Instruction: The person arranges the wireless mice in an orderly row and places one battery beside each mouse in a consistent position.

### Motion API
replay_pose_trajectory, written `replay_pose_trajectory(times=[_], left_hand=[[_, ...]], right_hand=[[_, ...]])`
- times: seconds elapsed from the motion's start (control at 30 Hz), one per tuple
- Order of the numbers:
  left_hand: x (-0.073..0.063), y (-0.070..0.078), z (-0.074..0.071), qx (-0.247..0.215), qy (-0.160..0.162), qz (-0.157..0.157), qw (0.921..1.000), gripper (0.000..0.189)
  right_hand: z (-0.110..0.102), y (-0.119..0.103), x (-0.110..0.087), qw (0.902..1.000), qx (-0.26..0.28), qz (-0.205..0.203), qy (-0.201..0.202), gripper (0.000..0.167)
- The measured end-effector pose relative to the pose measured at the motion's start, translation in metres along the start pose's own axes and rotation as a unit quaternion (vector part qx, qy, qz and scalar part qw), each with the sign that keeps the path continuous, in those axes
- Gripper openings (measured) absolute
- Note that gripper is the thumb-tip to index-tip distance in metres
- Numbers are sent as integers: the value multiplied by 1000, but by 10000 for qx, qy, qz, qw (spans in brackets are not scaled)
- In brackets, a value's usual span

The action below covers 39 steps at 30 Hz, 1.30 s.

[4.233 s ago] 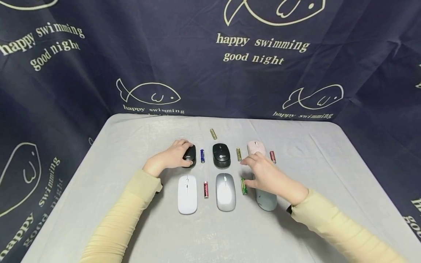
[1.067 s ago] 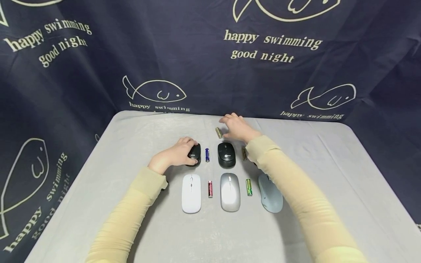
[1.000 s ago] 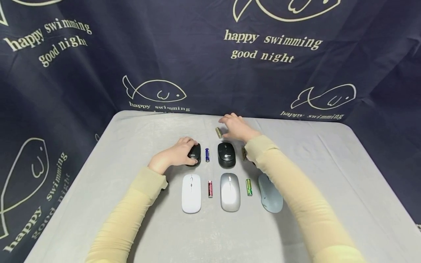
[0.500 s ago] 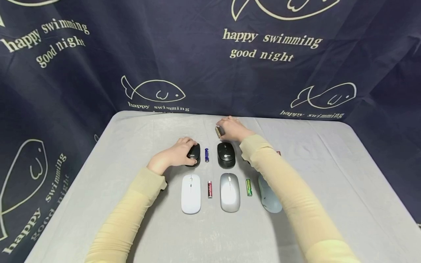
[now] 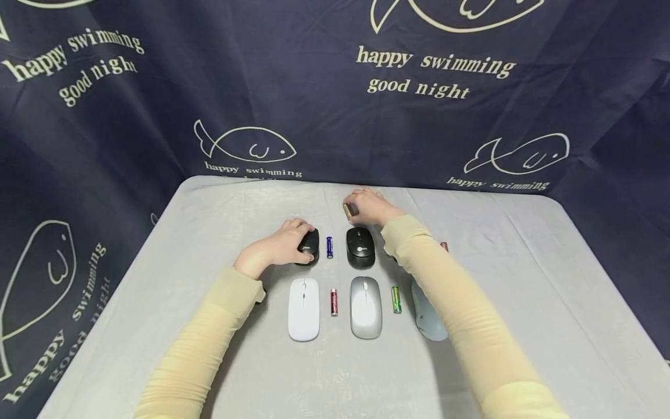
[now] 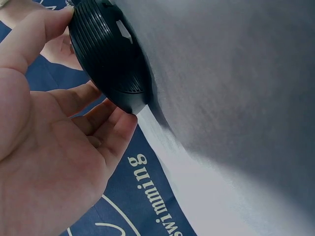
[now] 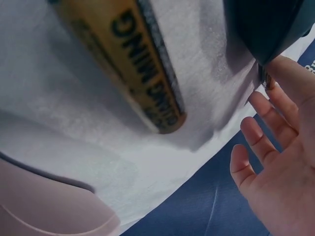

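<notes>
In the head view my left hand (image 5: 282,241) holds the left black computer mouse (image 5: 309,247) by its ends. The left wrist view shows that mouse's ridged side (image 6: 106,49) between thumb and fingertips. My right hand (image 5: 370,206) pinches a gold battery (image 5: 348,210) at the back of the table, between thumb and index finger; the other fingers spread loosely in the right wrist view. Just in front of this hand lies a second black mouse (image 5: 360,247). A blue battery (image 5: 329,247) lies between the two black mice.
Nearer the front lie a white mouse (image 5: 304,309), a red battery (image 5: 334,302), a silver mouse (image 5: 366,307) and a green battery (image 5: 396,299). My right arm partly covers a blue-grey mouse (image 5: 430,317) and another red battery (image 5: 444,245). Under my right wrist are another gold battery (image 7: 133,64) and a pink mouse (image 7: 49,201).
My right hand has gone from above the pink mouse and green battery to the back gold battery, and its thumb and finger have closed on it. My left hand has stayed on the black mouse.
</notes>
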<state>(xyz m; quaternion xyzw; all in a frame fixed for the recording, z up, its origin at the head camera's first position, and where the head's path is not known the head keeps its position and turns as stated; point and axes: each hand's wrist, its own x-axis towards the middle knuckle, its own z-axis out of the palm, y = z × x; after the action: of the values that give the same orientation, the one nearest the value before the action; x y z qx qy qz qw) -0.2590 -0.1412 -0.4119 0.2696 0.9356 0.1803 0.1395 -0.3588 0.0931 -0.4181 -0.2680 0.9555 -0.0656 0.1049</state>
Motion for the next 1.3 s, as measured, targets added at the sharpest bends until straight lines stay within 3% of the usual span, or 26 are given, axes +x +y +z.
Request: replay_pose_trajectory(times=[0.37, 0.77, 1.07, 1.3], left_hand=[[-1, 2, -1, 30, 22, 25, 10000, 69], [-2, 3, 0, -14, -10, 4, 10000, 70], [-5, 3, -2, -55, 10, -5, 10000, 70], [-3, 3, -1, -68, -8, 27, 10000, 69]], right_hand=[[-3, -5, -2, 9998, -141, 90, -70, 52], [-2, 0, -8, 9997, -193, -157, 65, 52], [-14, 4, -17, 9984, -326, -421, 195, 46], [-28, 8, -30, 9987, -51, -276, 418, 47]])
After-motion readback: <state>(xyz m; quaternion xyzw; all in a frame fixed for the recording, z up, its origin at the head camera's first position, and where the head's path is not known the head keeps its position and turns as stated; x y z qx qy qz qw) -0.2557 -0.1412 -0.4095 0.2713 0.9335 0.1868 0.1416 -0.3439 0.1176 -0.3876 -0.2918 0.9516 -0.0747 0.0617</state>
